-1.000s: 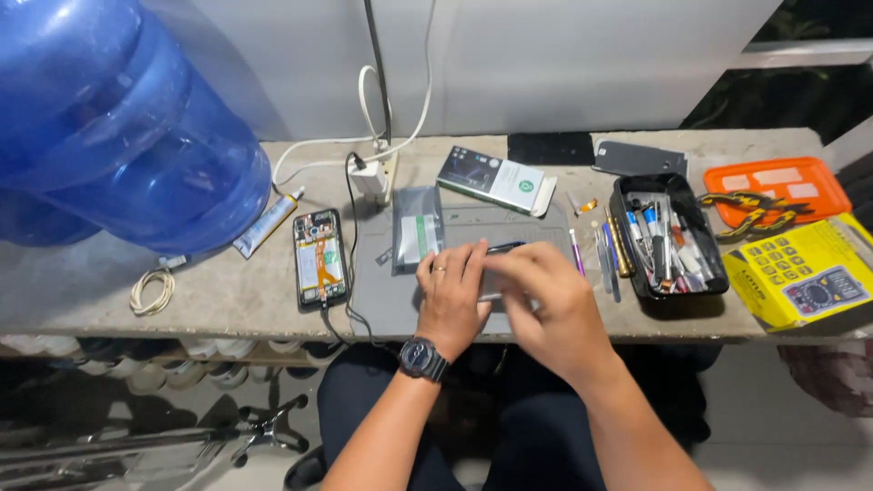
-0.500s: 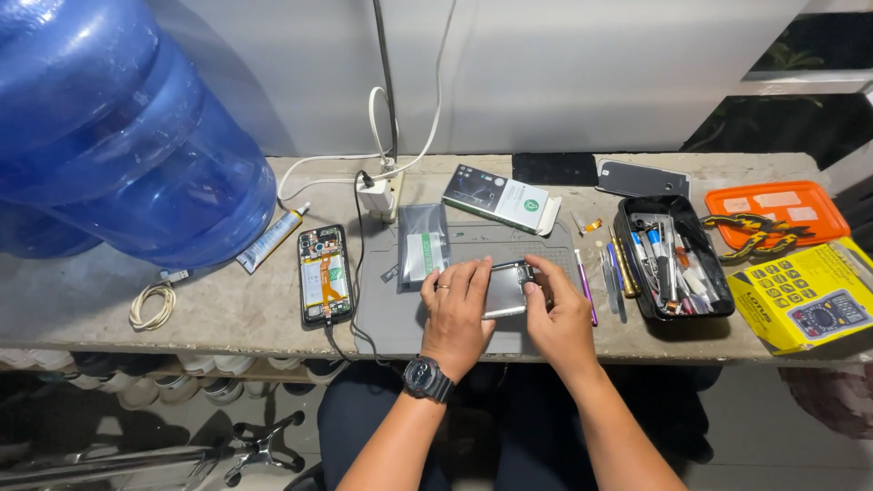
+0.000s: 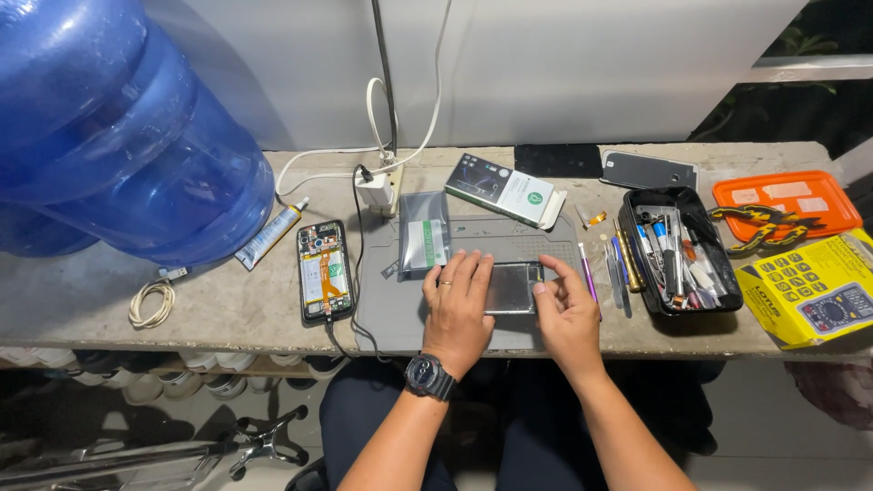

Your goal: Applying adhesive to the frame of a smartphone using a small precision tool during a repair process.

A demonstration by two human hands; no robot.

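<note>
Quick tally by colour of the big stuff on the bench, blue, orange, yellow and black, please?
Blue: 1, water jug
Orange: 1, tray
Yellow: 1, multimeter box
Black: 1, tool case
Total: 4

This is a makeshift phone-repair bench, a rough concrete surface (image 3: 227, 314) against a plain wall rather than a fitted workshop. A grey repair mat (image 3: 509, 238), an opened smartphone (image 3: 324, 270) with its boards and flex cable bare, a black tray of screwdrivers and tweezers (image 3: 677, 250), pliers on an orange tray (image 3: 787, 202), a boxed multimeter (image 3: 814, 291) and a glue tube (image 3: 270, 234) show the trade. A big blue water jug (image 3: 118, 136) and shoes on the shelf below (image 3: 182, 382) suggest a home corner.
</note>
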